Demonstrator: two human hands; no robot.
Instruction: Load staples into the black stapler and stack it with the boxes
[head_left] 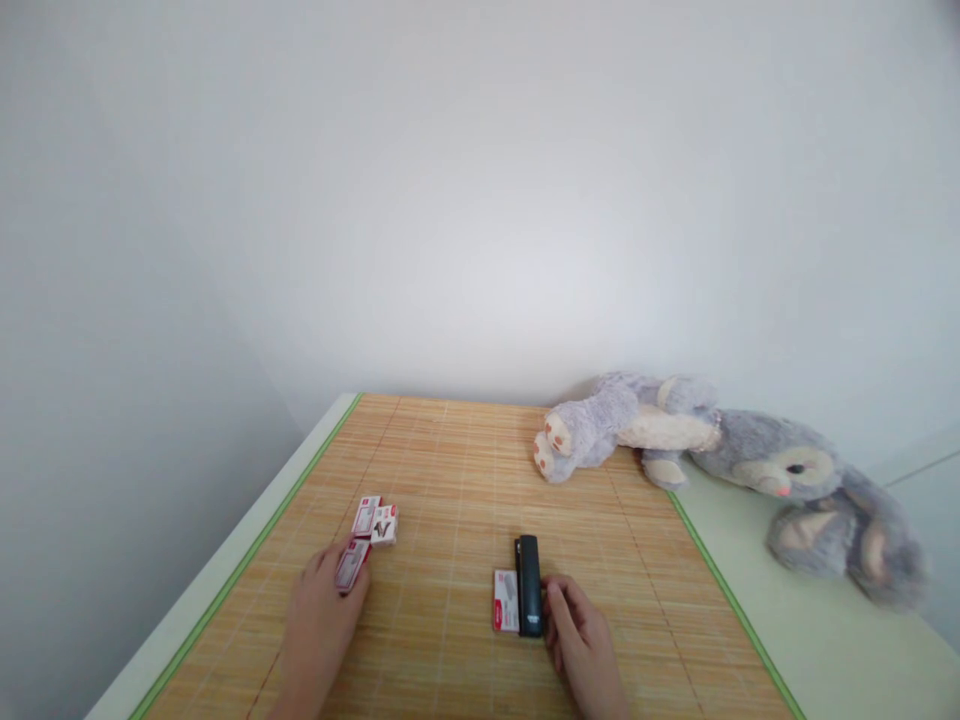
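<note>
Only partly seen, the red box (pixel 351 565) sits gripped by the left hand (pixel 321 625)

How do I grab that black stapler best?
Probably pinch the black stapler across its narrow long sides near the middle, coming from above and the right: it lies flat, a small box hugs its left side, and the right hand is beside it.

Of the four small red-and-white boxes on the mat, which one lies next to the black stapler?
The lone box flat against the stapler, by the right hand. The other three boxes cluster at the left hand.
</note>
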